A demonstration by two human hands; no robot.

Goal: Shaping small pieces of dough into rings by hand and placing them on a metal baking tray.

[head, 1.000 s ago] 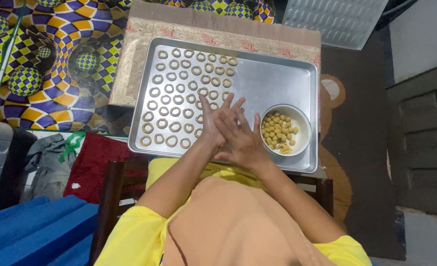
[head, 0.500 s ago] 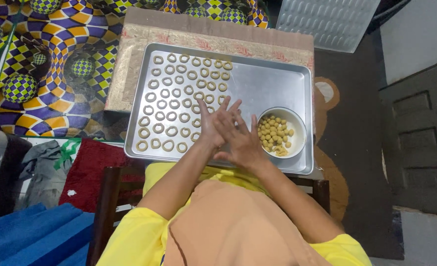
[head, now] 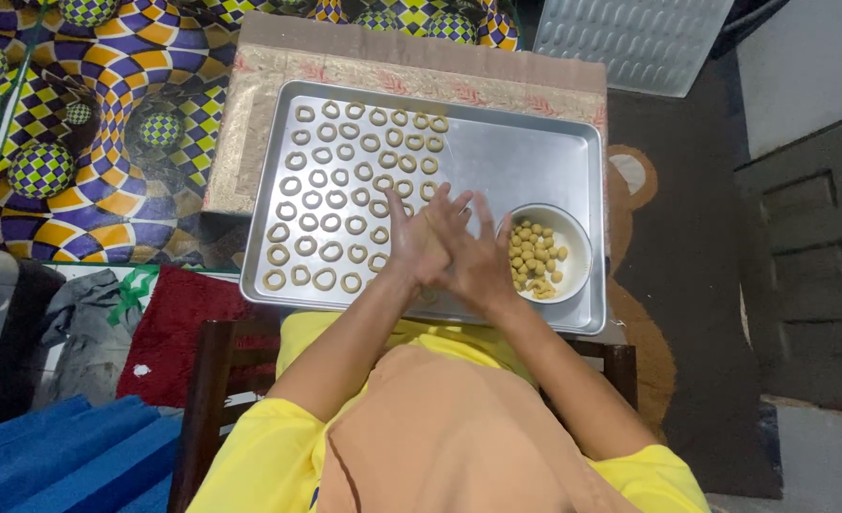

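Pale dough, presumably — a bit seems to sit between the palms, tho it's hidden, can't tell for sure. Left hand (head: pixel 419 242) & right hand (head: pixel 473 255) are pressed flat together, fingers splayed, above the metal tray (head: pixel 525 161). Looks like the rolling step: a piece worked between palms before shaping. Next move prob. calls for parting the hands and laying the piece down w/o squashing neighbours. Just right of the hands: white bowl (head: pixel 573 242) of small dough balls (head: pixel 533 258). Left and beyond: rows of dough rings (head: pixel 345 180), nearest ones partly under the hands, so little room there; bare tray beyond-right. Patterned cloth (head: pixel 107 114) further left.
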